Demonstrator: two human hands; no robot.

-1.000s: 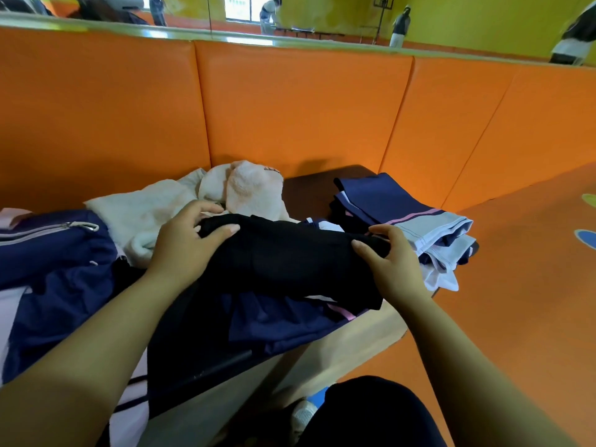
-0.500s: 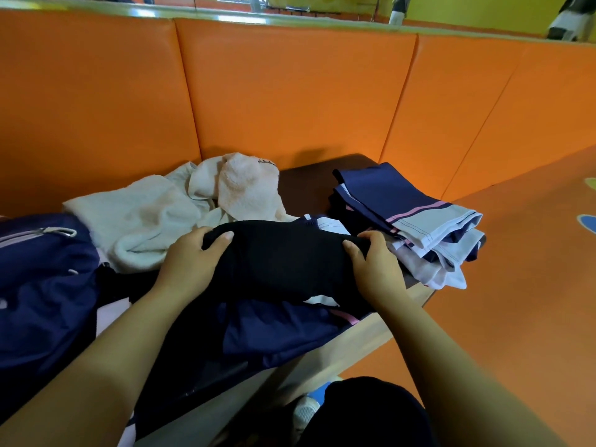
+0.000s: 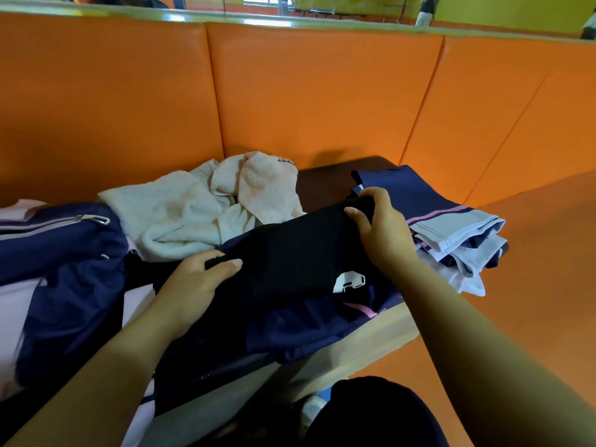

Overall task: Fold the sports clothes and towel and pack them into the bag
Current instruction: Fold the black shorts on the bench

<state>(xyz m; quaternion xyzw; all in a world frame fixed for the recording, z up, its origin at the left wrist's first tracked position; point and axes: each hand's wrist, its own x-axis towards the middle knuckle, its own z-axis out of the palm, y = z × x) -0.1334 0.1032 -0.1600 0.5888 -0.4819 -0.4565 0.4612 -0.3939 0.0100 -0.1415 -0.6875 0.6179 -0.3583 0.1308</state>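
A black garment (image 3: 290, 253) with a white logo lies across the middle of the bench, on top of a navy garment (image 3: 306, 327). My left hand (image 3: 190, 285) grips its near left edge, thumb on top. My right hand (image 3: 383, 230) pinches its far right corner. A crumpled white towel (image 3: 193, 214) lies behind it. A folded navy, grey and pink garment (image 3: 451, 221) sits at the right end. The navy and pink bag (image 3: 54, 269) with a zipper lies at the left.
Orange padded wall panels (image 3: 322, 98) rise right behind the wooden bench (image 3: 380, 337). Orange floor (image 3: 532, 317) spreads to the right. My dark-clad knee (image 3: 371, 414) and a shoe (image 3: 312, 408) are below the bench edge.
The black garment has been turned: my right hand moved up and back with its corner, my left hand came down toward me. The white logo now shows.
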